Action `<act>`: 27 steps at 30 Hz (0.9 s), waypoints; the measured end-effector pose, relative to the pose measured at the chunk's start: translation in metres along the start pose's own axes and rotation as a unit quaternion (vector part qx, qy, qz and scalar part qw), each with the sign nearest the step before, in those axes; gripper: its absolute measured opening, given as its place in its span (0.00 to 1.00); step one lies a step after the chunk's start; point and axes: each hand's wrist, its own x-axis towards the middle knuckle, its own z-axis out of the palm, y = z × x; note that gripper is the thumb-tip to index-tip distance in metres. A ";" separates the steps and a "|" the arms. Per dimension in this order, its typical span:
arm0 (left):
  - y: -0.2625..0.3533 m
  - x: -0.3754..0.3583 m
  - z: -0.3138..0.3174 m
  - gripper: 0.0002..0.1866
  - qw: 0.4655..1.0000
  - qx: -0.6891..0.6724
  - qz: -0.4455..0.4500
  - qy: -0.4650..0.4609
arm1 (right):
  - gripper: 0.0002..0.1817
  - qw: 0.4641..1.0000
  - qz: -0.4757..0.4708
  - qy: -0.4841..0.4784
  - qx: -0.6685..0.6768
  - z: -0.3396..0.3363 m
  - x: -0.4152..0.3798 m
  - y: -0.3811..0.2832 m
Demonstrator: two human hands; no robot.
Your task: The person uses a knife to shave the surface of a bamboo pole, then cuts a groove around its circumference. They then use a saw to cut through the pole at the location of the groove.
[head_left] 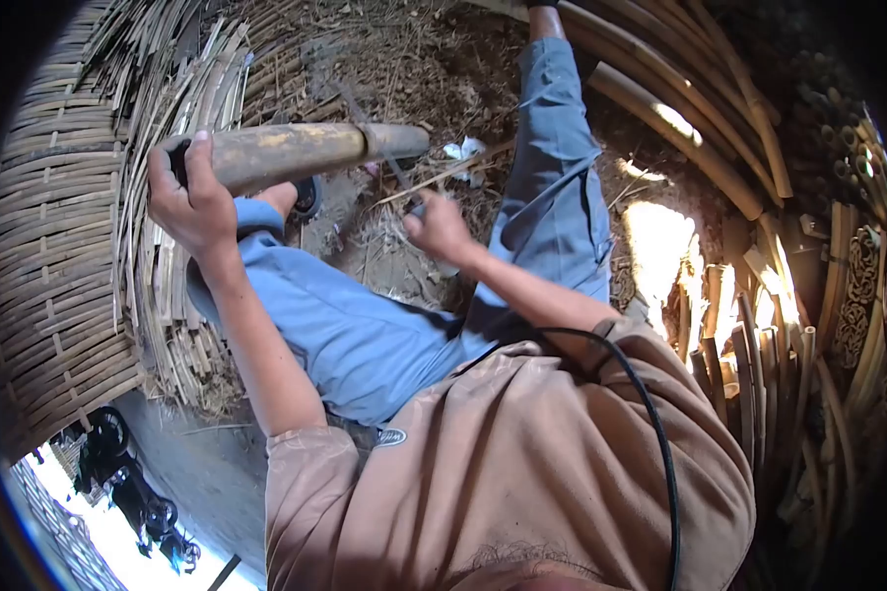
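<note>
Bamboo [301, 156] gripped in your left fingers [201, 163], blurry knife [399, 174] poking from your curled right fingers [419, 227], looks mid-cut tbh, so next stroke needs a steady hold.

Everything's shot from one head-worn cam, super wide, with the corners blacked out. It's been aimed forward and steeply down over the wearer's chest, so the tan shirt [552, 473] is seen really close at 6 o'clock. The left hand [197, 202] is caught at mid-range around 10, the right hand [442, 236] just 12-ward of centre. Motorbikes [128, 492] are picked up way farther off, near 8.
</note>
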 end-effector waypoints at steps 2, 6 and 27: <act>0.000 -0.001 0.002 0.13 1.000 -0.012 0.009 0.009 | 0.21 0.999 -0.008 -0.023 0.041 -0.003 -0.015 -0.025; -0.007 -0.003 0.001 0.10 0.994 -0.111 0.015 0.020 | 0.20 0.998 0.039 0.047 -0.019 0.024 0.006 0.032; -0.071 0.007 -0.028 0.27 0.995 0.093 -0.027 -0.012 | 0.27 0.970 0.234 0.022 -0.064 0.029 0.015 0.124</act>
